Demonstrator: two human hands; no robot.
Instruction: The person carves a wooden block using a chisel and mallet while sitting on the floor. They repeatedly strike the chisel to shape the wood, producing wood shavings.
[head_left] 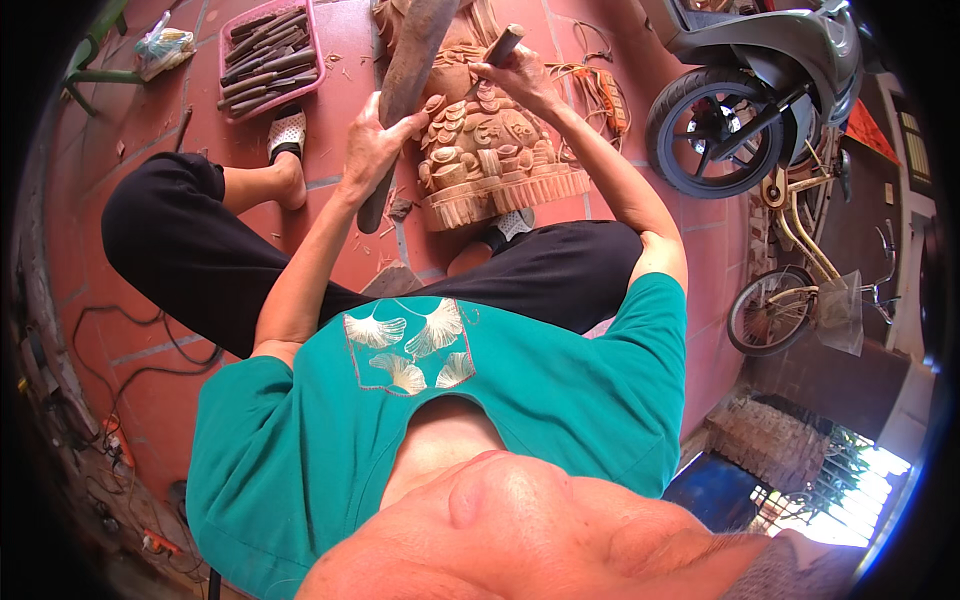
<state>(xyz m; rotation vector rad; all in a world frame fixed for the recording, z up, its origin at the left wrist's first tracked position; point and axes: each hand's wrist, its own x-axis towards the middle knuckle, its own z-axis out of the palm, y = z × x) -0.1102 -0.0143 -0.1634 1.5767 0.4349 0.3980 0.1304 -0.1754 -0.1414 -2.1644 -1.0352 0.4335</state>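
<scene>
Gripping a long dark wooden mallet, my left hand has its fingers wrapped tight round the lower shaft, thumb pressed along the wood; the club rises from there toward twelve o'clock. Item two: chisel, pinched in my right hand, fingers curled close about the handle, blade end hidden behind them against the work. Item three: carved wooden figure, pale, scaled and ridged, standing on the red tiled floor between my knees, at about one o'clock from my left hand and just below my right. Item four: wood chips, scattered at the base of the carving. Item five: pink tray of further dark-handled chisels, at eleven o'clock from the carving, well apart. Item six: white sandal on my foot, just below the tray. Item seven: scooter at three o'clock, a bicycle beyond it toward four. Item eight: black cables trailing at eight o'clock. Hazards, as I judge them: the mallet head hangs near my right knuckles, so a glancing blow could land on them; a chisel set too steep could split the fine scales; loose chips underfoot may let the figure shift.
</scene>
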